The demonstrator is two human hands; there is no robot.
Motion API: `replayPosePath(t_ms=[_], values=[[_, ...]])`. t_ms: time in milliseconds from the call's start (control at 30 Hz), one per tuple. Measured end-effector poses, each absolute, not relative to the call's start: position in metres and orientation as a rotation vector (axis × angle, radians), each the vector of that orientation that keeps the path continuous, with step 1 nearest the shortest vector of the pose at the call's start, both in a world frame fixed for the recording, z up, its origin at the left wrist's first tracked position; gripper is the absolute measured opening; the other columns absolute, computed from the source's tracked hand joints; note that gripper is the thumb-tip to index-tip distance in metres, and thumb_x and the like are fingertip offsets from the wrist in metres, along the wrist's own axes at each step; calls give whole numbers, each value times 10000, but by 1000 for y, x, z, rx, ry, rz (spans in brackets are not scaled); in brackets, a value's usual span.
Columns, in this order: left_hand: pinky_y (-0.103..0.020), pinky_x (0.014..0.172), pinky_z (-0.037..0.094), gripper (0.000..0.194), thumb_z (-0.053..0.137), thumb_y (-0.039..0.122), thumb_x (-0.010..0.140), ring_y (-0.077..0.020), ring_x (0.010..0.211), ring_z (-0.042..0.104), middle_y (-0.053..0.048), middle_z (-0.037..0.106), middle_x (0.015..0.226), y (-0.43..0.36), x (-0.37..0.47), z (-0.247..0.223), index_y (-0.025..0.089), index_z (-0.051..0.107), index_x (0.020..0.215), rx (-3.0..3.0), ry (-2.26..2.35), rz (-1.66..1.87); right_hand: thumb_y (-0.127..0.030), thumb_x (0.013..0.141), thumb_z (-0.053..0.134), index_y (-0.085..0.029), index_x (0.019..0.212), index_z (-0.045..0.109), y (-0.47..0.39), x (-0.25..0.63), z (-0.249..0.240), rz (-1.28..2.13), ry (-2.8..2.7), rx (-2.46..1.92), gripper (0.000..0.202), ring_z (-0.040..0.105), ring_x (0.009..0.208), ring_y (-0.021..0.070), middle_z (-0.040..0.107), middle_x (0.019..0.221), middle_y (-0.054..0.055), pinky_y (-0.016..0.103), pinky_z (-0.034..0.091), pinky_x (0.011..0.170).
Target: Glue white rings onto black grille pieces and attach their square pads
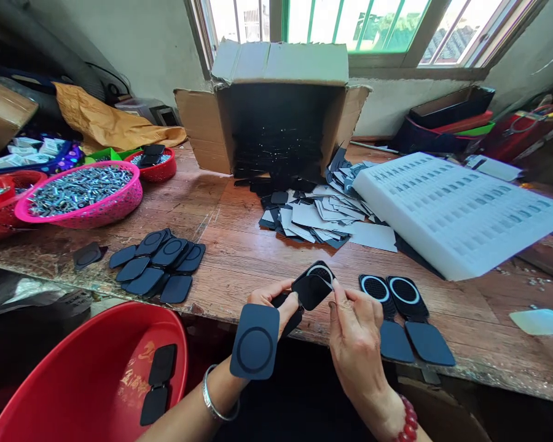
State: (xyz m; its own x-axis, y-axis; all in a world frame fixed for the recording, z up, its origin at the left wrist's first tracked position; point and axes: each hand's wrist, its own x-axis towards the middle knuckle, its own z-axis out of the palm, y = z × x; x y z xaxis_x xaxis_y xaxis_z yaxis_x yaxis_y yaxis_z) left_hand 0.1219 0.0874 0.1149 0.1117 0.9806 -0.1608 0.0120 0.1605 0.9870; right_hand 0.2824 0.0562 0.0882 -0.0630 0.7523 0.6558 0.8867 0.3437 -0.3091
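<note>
My left hand [283, 307] is closed around a black folding pad with a white ring [323, 270], held above the table's front edge. A thin black sheet [314, 291] partly covers that ring. My right hand [357, 322] pinches the sheet's edge between thumb and fingers. Over the back of my left hand and wrist is a dark rounded panel with a circle [255, 342], apparently part of the held pad. To the right of my right hand lie two unfolded pads [404, 291], their white rings showing. A pile of dark pads [154, 264] sits to the left.
Beyond my hands, a cardboard box [203, 132] opens toward me, with loose black and white sheets [322, 215] spilling out. A white foam tray [470, 209] stands right. Pink basket [80, 190] holds small metal parts. A red tub [96, 362] stands below the table edge.
</note>
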Motion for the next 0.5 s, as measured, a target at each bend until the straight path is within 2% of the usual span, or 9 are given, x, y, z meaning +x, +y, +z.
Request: replayPosePath(t_ms=[167, 367, 500], values=[[-220, 572, 465, 342, 659, 397, 796, -139, 622, 576, -27, 688, 746, 85, 125, 114, 163, 778, 1015, 1113, 1207, 1010, -53, 938, 536, -312, 1438, 495, 66, 291, 90, -206, -1730, -1311, 564, 557, 945, 234, 546, 1025, 87, 404, 507, 804], [-213, 556, 460, 318, 661, 383, 790, -128, 599, 563, -22, 673, 712, 81, 134, 116, 156, 786, 974, 1096, 1262, 1028, -119, 965, 504, -259, 1253, 658, 72, 295, 92, -206, -1682, -1359, 356, 620, 884, 220, 616, 938, 75, 387, 548, 778], [-213, 530, 459, 329, 698, 393, 745, -132, 572, 576, -22, 662, 665, 80, 138, 118, 143, 788, 940, 1025, 1255, 1052, -158, 970, 487, -218, 1234, 654, 73, 296, 97, -146, -1663, -1407, 318, 634, 863, 223, 652, 899, 81, 388, 552, 777]])
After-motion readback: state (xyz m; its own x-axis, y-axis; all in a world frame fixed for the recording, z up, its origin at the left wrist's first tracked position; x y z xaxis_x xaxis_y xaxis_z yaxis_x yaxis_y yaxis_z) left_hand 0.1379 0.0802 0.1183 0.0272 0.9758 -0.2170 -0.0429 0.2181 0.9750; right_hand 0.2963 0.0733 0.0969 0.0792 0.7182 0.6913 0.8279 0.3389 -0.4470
